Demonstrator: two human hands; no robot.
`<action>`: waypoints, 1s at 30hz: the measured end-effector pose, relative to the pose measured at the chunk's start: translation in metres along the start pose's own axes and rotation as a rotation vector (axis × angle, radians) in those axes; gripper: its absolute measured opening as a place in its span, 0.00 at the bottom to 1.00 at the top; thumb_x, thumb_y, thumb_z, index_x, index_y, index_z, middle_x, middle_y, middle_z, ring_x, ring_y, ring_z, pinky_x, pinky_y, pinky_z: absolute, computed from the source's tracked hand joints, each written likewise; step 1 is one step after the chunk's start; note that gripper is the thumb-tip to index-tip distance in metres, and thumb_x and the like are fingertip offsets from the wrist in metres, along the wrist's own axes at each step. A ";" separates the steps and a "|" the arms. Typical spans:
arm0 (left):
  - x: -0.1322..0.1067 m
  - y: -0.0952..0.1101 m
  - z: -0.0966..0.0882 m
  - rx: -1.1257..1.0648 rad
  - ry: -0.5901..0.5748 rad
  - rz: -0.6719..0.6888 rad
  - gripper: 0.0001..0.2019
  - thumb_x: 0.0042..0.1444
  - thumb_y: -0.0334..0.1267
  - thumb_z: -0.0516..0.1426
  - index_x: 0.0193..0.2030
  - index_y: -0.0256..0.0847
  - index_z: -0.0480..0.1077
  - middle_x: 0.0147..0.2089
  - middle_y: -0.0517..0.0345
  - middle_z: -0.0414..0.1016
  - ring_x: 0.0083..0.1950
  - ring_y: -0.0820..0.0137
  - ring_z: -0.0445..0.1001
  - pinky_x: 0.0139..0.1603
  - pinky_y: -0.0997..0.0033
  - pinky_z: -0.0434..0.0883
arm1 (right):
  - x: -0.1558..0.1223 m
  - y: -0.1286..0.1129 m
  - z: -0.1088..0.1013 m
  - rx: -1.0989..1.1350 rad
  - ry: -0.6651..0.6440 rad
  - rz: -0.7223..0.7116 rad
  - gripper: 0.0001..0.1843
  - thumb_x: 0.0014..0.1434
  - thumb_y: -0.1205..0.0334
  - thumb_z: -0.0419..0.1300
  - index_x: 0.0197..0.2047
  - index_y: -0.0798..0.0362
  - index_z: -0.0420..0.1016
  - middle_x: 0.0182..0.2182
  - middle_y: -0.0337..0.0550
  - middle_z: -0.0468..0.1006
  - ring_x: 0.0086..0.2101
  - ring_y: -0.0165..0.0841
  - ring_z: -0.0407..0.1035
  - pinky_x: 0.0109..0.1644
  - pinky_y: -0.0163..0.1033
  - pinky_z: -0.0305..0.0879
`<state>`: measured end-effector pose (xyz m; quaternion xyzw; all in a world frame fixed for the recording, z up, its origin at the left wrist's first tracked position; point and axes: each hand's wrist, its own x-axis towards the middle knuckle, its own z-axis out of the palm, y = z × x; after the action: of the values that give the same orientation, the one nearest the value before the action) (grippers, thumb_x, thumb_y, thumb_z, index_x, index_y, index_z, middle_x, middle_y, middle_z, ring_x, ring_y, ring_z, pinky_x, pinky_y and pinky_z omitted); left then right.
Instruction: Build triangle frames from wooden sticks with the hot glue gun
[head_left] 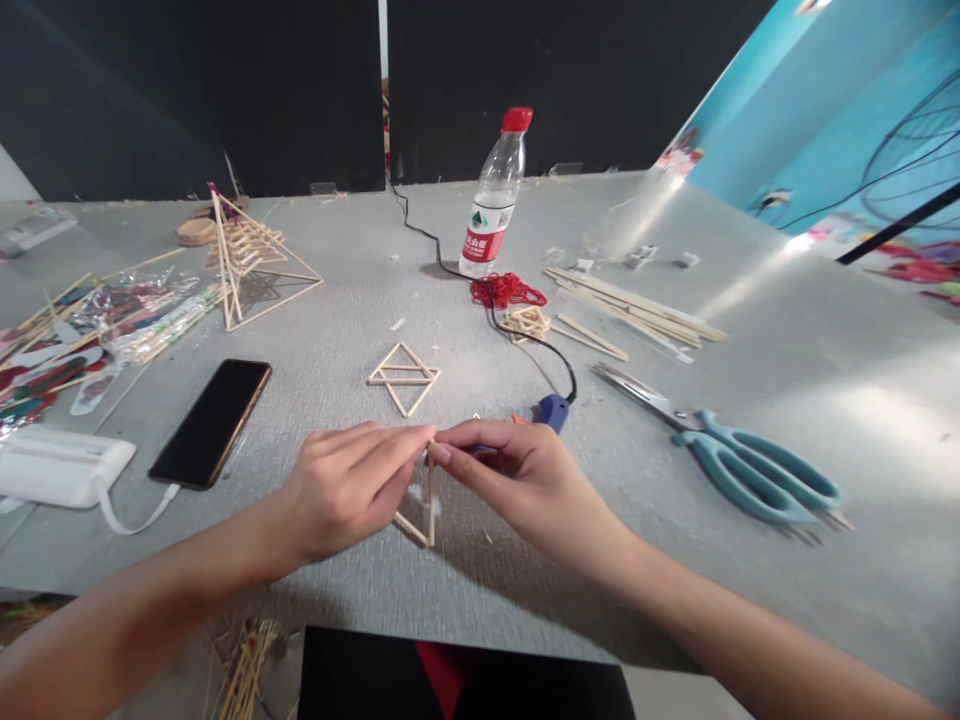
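My left hand (341,490) and my right hand (529,485) meet over the grey table, fingertips pinched at the top corner of a small wooden stick frame (430,505). Two of its sticks show below my fingers, joined at a lower corner; my left hand hides the rest. Just beyond lies a flat diamond of sticks with crossing pieces (405,378). A blue glue gun (553,412) with a black cord lies behind my right hand, which partly covers it.
Teal-handled scissors (750,460) lie at right, below loose sticks (637,305). A water bottle (491,205) stands behind red string (510,291) and a small stick bundle (526,322). At left are a phone (212,423), a white power bank (64,467) and a stick pyramid (251,255).
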<state>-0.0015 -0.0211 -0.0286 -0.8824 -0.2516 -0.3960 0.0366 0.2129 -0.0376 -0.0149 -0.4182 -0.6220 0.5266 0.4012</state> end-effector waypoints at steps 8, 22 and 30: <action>-0.001 0.005 0.003 -0.038 0.026 -0.061 0.12 0.63 0.24 0.60 0.52 0.34 0.75 0.40 0.54 0.84 0.40 0.68 0.83 0.40 0.72 0.78 | 0.000 0.007 0.004 -0.008 -0.011 0.055 0.13 0.62 0.49 0.69 0.42 0.50 0.86 0.30 0.40 0.80 0.31 0.31 0.68 0.33 0.38 0.62; 0.002 -0.001 -0.001 -0.156 -0.059 -0.063 0.16 0.62 0.23 0.60 0.55 0.38 0.74 0.44 0.55 0.84 0.45 0.68 0.82 0.46 0.69 0.78 | 0.001 0.006 -0.002 -0.042 -0.101 0.095 0.19 0.64 0.44 0.66 0.40 0.52 0.83 0.33 0.43 0.79 0.32 0.32 0.68 0.34 0.38 0.62; 0.014 -0.011 -0.009 -0.305 -0.152 -0.110 0.10 0.65 0.27 0.58 0.51 0.38 0.78 0.39 0.55 0.84 0.41 0.69 0.82 0.42 0.69 0.79 | 0.003 0.009 -0.002 0.047 -0.128 0.147 0.20 0.61 0.42 0.68 0.40 0.53 0.82 0.31 0.41 0.78 0.30 0.29 0.63 0.32 0.37 0.58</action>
<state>-0.0046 -0.0084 -0.0139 -0.8899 -0.2385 -0.3633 -0.1383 0.2146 -0.0330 -0.0237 -0.4187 -0.6014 0.5947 0.3307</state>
